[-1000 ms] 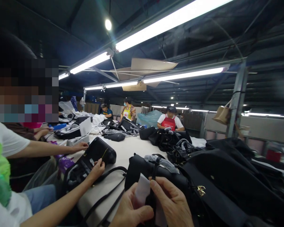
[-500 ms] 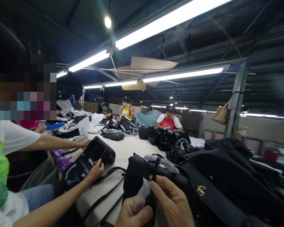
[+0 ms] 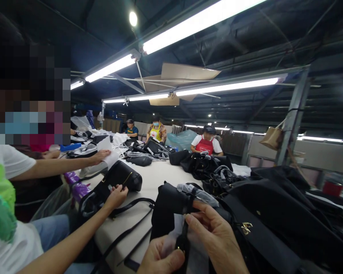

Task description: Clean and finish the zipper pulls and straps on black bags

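A black handbag (image 3: 166,205) lies in front of me, its handle wrapped in clear plastic (image 3: 202,195). My right hand (image 3: 215,234) pinches a narrow black strap (image 3: 185,228) between thumb and fingers. Lower down, my left hand (image 3: 162,257) is closed on the wider end of that strap, its thumb beside a small gold stud (image 3: 178,248). Translucent white tissue paper (image 3: 175,230) lies behind the strap and between my hands. The fingertips of my left hand are partly hidden by the strap and paper.
At left a co-worker handles another black bag (image 3: 122,177) and a white sheet (image 3: 112,158). Black bags (image 3: 200,167) are heaped across the pale table (image 3: 160,171). Large black bags (image 3: 274,205) crowd my right side. More people sit at the far side.
The strap end with its gold stud has come into view at my left thumb. The co-worker's farther hand has risen off their bag to a white sheet. My view has shifted slightly.
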